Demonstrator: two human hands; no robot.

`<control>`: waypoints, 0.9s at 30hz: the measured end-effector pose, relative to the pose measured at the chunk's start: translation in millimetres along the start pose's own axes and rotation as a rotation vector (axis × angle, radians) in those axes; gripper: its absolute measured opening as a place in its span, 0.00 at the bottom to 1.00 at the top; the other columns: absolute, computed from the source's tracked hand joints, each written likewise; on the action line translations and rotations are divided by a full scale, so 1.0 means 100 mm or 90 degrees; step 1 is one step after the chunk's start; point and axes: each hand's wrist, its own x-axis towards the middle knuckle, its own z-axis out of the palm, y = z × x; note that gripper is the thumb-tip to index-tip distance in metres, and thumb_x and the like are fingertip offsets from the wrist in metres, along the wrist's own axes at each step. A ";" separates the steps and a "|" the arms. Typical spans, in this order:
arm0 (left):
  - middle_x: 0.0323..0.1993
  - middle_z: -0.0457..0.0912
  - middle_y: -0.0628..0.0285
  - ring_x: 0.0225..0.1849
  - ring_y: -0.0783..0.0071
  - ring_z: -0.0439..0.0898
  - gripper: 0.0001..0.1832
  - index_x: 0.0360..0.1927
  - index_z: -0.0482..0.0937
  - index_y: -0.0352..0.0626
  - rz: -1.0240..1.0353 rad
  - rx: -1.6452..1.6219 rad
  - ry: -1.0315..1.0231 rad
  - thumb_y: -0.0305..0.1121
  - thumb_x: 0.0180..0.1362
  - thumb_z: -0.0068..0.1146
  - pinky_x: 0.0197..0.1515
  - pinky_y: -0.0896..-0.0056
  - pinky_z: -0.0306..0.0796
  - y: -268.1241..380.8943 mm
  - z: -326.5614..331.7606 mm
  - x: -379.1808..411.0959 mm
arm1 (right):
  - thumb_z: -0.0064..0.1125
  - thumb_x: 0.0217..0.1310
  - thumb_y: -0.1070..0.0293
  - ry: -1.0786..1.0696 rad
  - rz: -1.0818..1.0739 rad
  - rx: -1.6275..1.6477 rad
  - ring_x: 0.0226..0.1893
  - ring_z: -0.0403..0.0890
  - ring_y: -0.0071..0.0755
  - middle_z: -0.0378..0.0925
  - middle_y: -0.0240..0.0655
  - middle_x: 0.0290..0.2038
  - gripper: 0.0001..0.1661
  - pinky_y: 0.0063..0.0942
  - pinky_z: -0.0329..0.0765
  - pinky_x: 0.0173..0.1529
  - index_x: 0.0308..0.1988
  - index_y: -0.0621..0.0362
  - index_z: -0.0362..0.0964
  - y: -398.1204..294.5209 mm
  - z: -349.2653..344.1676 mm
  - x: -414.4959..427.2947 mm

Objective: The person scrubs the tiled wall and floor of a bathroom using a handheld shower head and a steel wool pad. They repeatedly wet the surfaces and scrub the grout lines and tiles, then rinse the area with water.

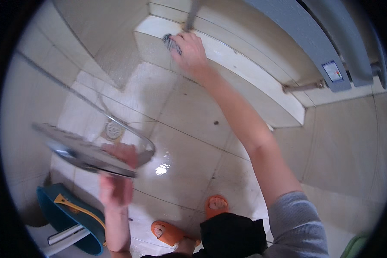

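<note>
My left hand (116, 190) grips a round, chrome-edged shower head (87, 151), blurred and tilted, at the lower left. A metal shower hose (84, 99) loops from the upper left and bends down near that hand. My right hand (190, 48) is stretched out to the top middle, its fingers closed around a steel-wool scrubber (172, 44). The scrubber lies at the edge of a white tiled ledge (245, 69), beside the foot of a metal pipe (192, 14). Whether water leaves the shower head cannot be told.
A grey radiator (296, 38) stands above the ledge at the upper right. A round floor drain (113, 129) sits in the wet tiled floor (187, 142). A teal bucket (51, 206) with an orange handle holds white objects at the lower left. Orange slippers (171, 233) are on my feet.
</note>
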 end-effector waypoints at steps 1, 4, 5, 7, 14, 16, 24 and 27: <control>0.32 0.66 0.65 0.39 0.73 0.63 0.23 0.42 0.70 0.46 0.030 0.000 0.038 0.55 0.59 0.58 0.52 0.63 0.55 0.02 -0.03 0.03 | 0.61 0.52 0.62 0.006 0.020 -0.011 0.48 0.74 0.48 0.77 0.44 0.42 0.19 0.41 0.69 0.54 0.44 0.58 0.78 0.07 -0.10 -0.11; 0.35 0.67 0.66 0.43 0.72 0.64 0.24 0.45 0.70 0.46 0.014 -0.031 -0.004 0.56 0.61 0.56 0.56 0.62 0.55 -0.06 -0.14 0.01 | 0.59 0.54 0.65 -0.007 0.134 -0.040 0.49 0.73 0.49 0.77 0.43 0.44 0.18 0.40 0.70 0.54 0.45 0.58 0.77 0.36 -0.61 -0.55; 0.37 0.68 0.66 0.44 0.72 0.65 0.24 0.45 0.70 0.46 -0.034 -0.024 -0.012 0.56 0.61 0.56 0.57 0.62 0.55 -0.14 -0.13 -0.04 | 0.58 0.55 0.65 -0.013 0.184 -0.046 0.50 0.73 0.49 0.76 0.43 0.46 0.19 0.40 0.70 0.56 0.47 0.59 0.77 0.44 -0.92 -0.83; 0.39 0.68 0.66 0.45 0.72 0.65 0.26 0.47 0.71 0.45 -0.131 -0.005 -0.027 0.57 0.60 0.56 0.59 0.62 0.55 -0.32 -0.12 -0.18 | 0.55 0.58 0.67 -0.004 0.272 -0.107 0.54 0.72 0.48 0.74 0.45 0.50 0.20 0.38 0.69 0.60 0.51 0.59 0.75 0.56 -1.64 -1.49; 0.43 0.81 0.63 0.39 0.76 0.80 0.13 0.40 0.75 0.42 -0.304 -0.063 -0.260 0.28 0.55 0.67 0.46 0.73 0.71 -0.72 0.56 -0.40 | 0.54 0.59 0.69 0.029 0.482 -0.480 0.45 0.76 0.54 0.77 0.52 0.43 0.16 0.45 0.72 0.53 0.45 0.65 0.75 1.32 -3.21 -2.71; 0.43 0.82 0.59 0.39 0.74 0.81 0.11 0.38 0.77 0.41 -0.276 -0.053 -0.381 0.28 0.54 0.68 0.47 0.73 0.72 -0.73 0.81 -0.33 | 0.57 0.58 0.65 0.039 0.521 -0.451 0.45 0.76 0.56 0.77 0.53 0.42 0.17 0.47 0.72 0.51 0.44 0.65 0.76 1.25 -2.79 -2.51; 0.54 0.74 0.56 0.53 0.68 0.71 0.14 0.41 0.75 0.42 -0.369 -0.123 -0.339 0.34 0.56 0.68 0.52 0.69 0.64 -0.84 0.57 -0.54 | 0.58 0.59 0.71 0.004 0.427 -0.225 0.47 0.74 0.54 0.76 0.48 0.44 0.15 0.43 0.70 0.54 0.46 0.64 0.73 1.14 -3.08 -2.46; 0.58 0.70 0.55 0.54 0.69 0.69 0.16 0.38 0.72 0.43 -0.433 -0.149 -0.267 0.39 0.57 0.68 0.55 0.67 0.61 -1.00 0.41 -0.65 | 0.56 0.60 0.72 0.023 0.444 -0.459 0.45 0.73 0.54 0.76 0.47 0.42 0.12 0.45 0.71 0.52 0.44 0.64 0.73 1.13 -3.33 -2.75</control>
